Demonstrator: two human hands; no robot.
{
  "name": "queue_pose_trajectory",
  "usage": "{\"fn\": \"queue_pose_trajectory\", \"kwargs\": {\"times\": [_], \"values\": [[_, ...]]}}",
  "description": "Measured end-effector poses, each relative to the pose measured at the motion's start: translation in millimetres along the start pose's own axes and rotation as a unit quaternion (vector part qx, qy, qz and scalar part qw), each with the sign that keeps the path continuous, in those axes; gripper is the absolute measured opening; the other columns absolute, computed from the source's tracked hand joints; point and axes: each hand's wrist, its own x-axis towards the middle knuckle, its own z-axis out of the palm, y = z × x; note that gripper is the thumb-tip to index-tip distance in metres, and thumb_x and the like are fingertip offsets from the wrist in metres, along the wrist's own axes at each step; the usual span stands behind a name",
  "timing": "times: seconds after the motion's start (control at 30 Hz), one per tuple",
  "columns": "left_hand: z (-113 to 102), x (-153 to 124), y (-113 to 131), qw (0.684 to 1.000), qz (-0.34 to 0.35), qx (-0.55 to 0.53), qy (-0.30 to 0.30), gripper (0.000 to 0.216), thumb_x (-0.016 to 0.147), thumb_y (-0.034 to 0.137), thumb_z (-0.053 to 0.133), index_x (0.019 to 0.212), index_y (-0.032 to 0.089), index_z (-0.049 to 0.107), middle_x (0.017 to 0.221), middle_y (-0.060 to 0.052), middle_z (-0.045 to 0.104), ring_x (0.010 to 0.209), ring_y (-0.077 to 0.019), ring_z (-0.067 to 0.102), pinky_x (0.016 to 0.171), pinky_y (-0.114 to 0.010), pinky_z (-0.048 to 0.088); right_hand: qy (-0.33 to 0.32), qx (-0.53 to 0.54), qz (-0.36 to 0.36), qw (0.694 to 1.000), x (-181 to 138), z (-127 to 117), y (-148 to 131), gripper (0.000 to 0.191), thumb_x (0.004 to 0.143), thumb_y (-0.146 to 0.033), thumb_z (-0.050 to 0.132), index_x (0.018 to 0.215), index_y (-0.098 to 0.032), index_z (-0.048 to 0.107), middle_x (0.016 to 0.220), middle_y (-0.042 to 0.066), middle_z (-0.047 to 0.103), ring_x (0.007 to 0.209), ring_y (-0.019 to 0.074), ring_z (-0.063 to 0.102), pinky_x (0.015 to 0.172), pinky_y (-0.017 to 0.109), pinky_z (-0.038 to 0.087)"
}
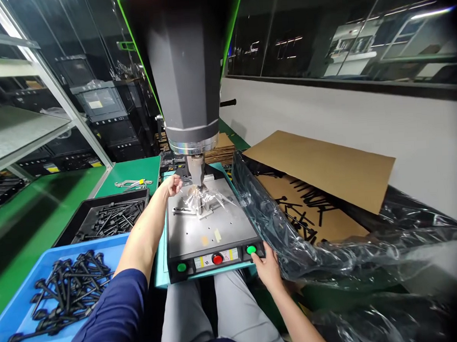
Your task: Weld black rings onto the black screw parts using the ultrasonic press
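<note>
A big grey press head (187, 81) comes down over a metal work plate (208, 228). On the plate's small fixture lies a crinkled clear plastic film (203, 197). My left hand (172, 184) reaches to the fixture's left side under the head, its fingers curled at the film's edge; what it grips is hidden. My right hand (267, 268) rests at the machine's front right corner, its fingers beside the right green button (251, 250). A red button (217, 259) and a left green button (182, 267) sit on the front panel.
A blue tray (24, 289) of several black rod-like parts lies at the near left, a black tray (81, 219) of similar parts behind it. To the right, a cardboard box (320, 161) lined with dark plastic sheeting (278, 240) holds black parts. Metal shelving (15, 126) stands at far left.
</note>
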Motion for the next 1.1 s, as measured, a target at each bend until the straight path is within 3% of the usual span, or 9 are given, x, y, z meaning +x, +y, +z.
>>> {"fn": "queue_pose_trajectory", "kwargs": {"times": [0.1, 0.23, 0.3, 0.37, 0.43, 0.53, 0.73, 0.93, 1.1], "values": [[-2.8, -12.6, -5.8, 1.0, -0.002, -0.006, 0.003, 0.04, 0.088, 0.046, 0.059, 0.11, 0.011, 0.056, 0.071, -0.008, 0.066, 0.049, -0.0148, 0.06, 0.04, -0.022, 0.046, 0.0, -0.023, -0.001, 1.0, -1.8, -7.2, -8.0, 0.068, 0.075, -0.052, 0.058, 0.131, -0.014, 0.055, 0.136, 0.023, 0.05, 0.083, 0.0259, 0.068, 0.081, 0.045, 0.059], [-7.1, -36.6, -25.6, 1.0, 0.006, -0.015, -0.001, 0.055, 0.083, 0.053, 0.065, 0.121, 0.016, 0.05, 0.08, -0.012, 0.07, 0.056, -0.0208, 0.066, 0.046, -0.029, 0.053, 0.076, -0.056, -0.068, 0.993, -13.5, -9.7, -47.8, 0.053, 0.085, -0.047, 0.053, 0.127, -0.015, 0.059, 0.125, 0.02, 0.057, 0.074, 0.0223, 0.066, 0.088, 0.046, 0.055], [-6.1, -51.4, -38.7, 0.999, 0.021, -0.021, -0.02, 0.054, 0.081, 0.054, 0.068, 0.119, 0.018, 0.053, 0.079, -0.011, 0.07, 0.056, -0.0217, 0.067, 0.046, -0.03, 0.054, 0.022, -0.035, -0.144, 0.989, -16.9, 0.8, -80.4, 0.04, 0.091, -0.043, 0.047, 0.117, -0.019, 0.066, 0.11, 0.015, 0.065, 0.083, 0.0235, 0.066, 0.088, 0.041, 0.055], [-1.7, -67.1, -50.8, 0.998, 0.046, -0.029, -0.041, 0.052, 0.079, 0.051, 0.072, 0.115, 0.018, 0.055, 0.076, -0.009, 0.069, 0.056, -0.0204, 0.067, 0.046, -0.029, 0.054, -0.095, -0.004, -0.218, 0.971, -13.8, 19.9, -116.1, 0.034, 0.095, -0.039, 0.043, 0.108, -0.021, 0.07, 0.098, 0.011, 0.069, 0.091, 0.0239, 0.067, 0.087, 0.037, 0.055], [4.6, -82.0, -60.3, 0.996, 0.072, -0.04, -0.046, 0.051, 0.077, 0.04, 0.077, 0.115, 0.016, 0.055, 0.075, -0.006, 0.067, 0.054, -0.0169, 0.065, 0.046, -0.026, 0.053, -0.167, 0.015, -0.272, 0.948, -3.4, 44.0, -149.4, 0.036, 0.096, -0.034, 0.04, 0.114, -0.021, 0.069, 0.101, 0.01, 0.069, 0.094, 0.0231, 0.066, 0.089, 0.036, 0.055], [13.3, -100.3, -68.2, 0.992, 0.106, -0.061, -0.029, 0.063, 0.074, 0.021, 0.081, 0.126, 0.015, 0.045, 0.077, -0.003, 0.067, 0.052, -0.0115, 0.062, 0.048, -0.021, 0.052, -0.155, 0.017, -0.324, 0.933, 20.7, 78.8, -187.2, 0.042, 0.096, -0.03, 0.039, 0.129, -0.016, 0.061, 0.119, 0.014, 0.062, 0.109, 0.0245, 0.062, 0.098, 0.039, 0.051], [26.7, -117.8, -61.8, 0.981, 0.165, -0.098, -0.019, 0.08, 0.071, 0.017, 0.084, 0.135, 0.016, 0.035, 0.08, -0.001, 0.066, 0.053, -0.0079, 0.061, 0.051, -0.019, 0.05, -0.036, -0.043, -0.322, 0.945, 67.0, 117.0, -236.0, 0.048, 0.094, -0.032, 0.046, 0.139, -0.015, 0.053, 0.131, 0.018, 0.05, 0.123, 0.0287, 0.05, 0.108, 0.046, 0.039], [39.0, -118.1, -46.3, 0.978, 0.176, -0.106, -0.02, 0.089, 0.071, 0.013, 0.082, 0.142, 0.014, 0.028, 0.079, -0.001, 0.066, 0.053, -0.0083, 0.061, 0.053, -0.02, 0.05, -0.129, -0.137, -0.267, 0.945, 106.8, 127.2, -271.8, 0.03, 0.093, -0.023, 0.051, 0.117, -0.014, 0.066, 0.116, 0.014, 0.063, 0.115, 0.0272, 0.053, 0.105, 0.042, 0.038], [37.6, -119.5, -48.4, 0.976, 0.186, -0.108, -0.007, 0.096, 0.072, 0.011, 0.08, 0.15, 0.013, 0.023, 0.073, 0.001, 0.066, 0.049, -0.0077, 0.057, 0.051, -0.019, 0.047, -0.125, -0.157, -0.275, 0.94, 114.7, 122.7, -273.6, 0.025, 0.092, -0.023, 0.052, 0.11, -0.012, 0.066, 0.117, 0.015, 0.062, 0.112, 0.028, 0.052, 0.102, 0.042, 0.039]]}}
